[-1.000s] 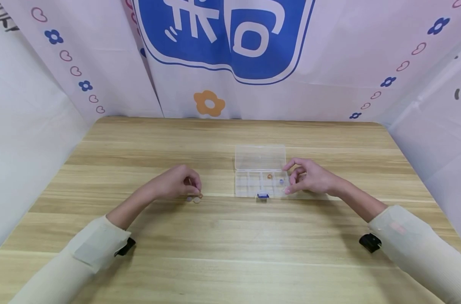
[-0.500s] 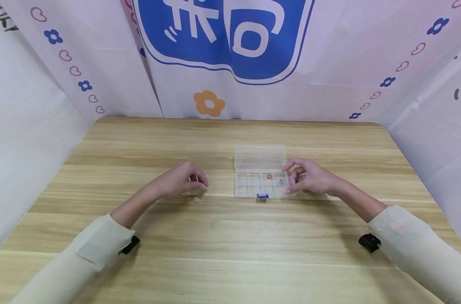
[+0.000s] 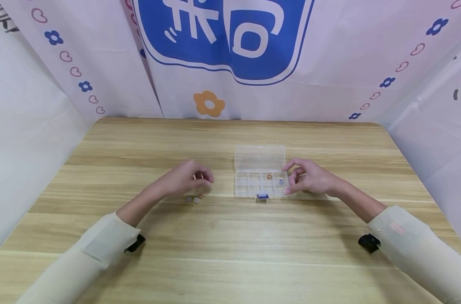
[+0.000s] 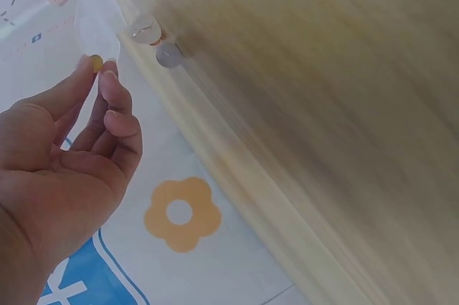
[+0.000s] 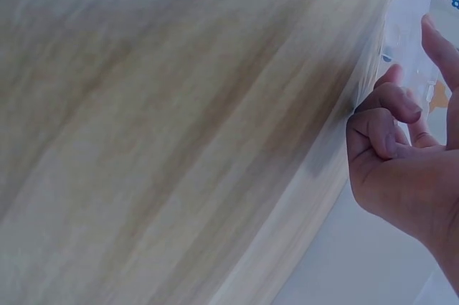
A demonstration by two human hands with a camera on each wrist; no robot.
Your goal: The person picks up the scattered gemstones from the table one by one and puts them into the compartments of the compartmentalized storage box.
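Note:
My left hand (image 3: pixel 186 179) pinches a small round yellow bead (image 4: pixel 97 63) between thumb and fingertips, raised above the table. Below that hand lie a few more beads: a clear one (image 4: pixel 145 30), a greyish-purple one (image 4: pixel 169 54) and an orange one (image 3: pixel 200 196). To the right is a clear plastic compartment box (image 3: pixel 241 191), its lid (image 3: pixel 260 157) laid back. My right hand (image 3: pixel 314 177) holds the box's right end, thumb at the front corner and index finger at the rear corner. Inside sit an orange bead (image 3: pixel 269 177) and a blue bead (image 3: pixel 281 182), in separate compartments.
The wood-grain table (image 3: pixel 230 236) carries everything. A blue latch (image 3: pixel 262 196) juts from the box's front edge. A white printed cloth (image 3: pixel 329 97) hangs behind the table and at both sides.
My left hand has lifted off the loose beads with the yellow one and moved right, toward the box. The right hand and the box have stayed where they were.

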